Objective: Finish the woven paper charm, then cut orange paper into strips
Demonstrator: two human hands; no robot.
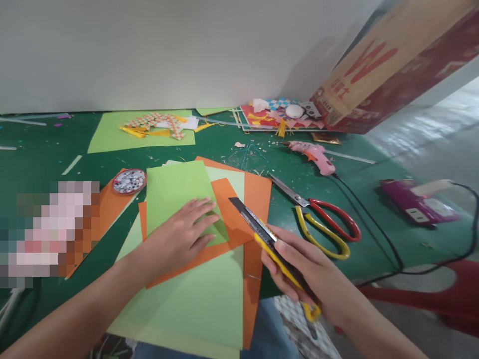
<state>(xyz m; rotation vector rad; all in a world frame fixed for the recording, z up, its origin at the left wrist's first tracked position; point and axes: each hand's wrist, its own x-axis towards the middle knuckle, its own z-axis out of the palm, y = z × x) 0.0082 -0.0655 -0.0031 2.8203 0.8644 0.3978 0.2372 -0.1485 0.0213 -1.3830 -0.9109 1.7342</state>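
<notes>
My left hand (187, 232) lies with fingers spread on a bright green paper sheet (175, 187). Under that sheet are orange paper (258, 199) and pale green paper (202, 299), stacked at uneven angles and reaching past the table's near edge. My right hand (299, 264) is closed around a yellow and black utility knife (277, 254). Its blade (239, 204) is out and points up and left, above the orange paper. To the right of the papers lie scissors (310, 202) with one red and one yellow handle.
A pink glue gun (312, 154) trails a black cord to a purple power strip (419, 202). A round container of googly eyes (129, 181) sits at left on orange paper. Behind are a checkered paper craft (157, 122), decorated cards (262, 117) and a paper bag (392, 65).
</notes>
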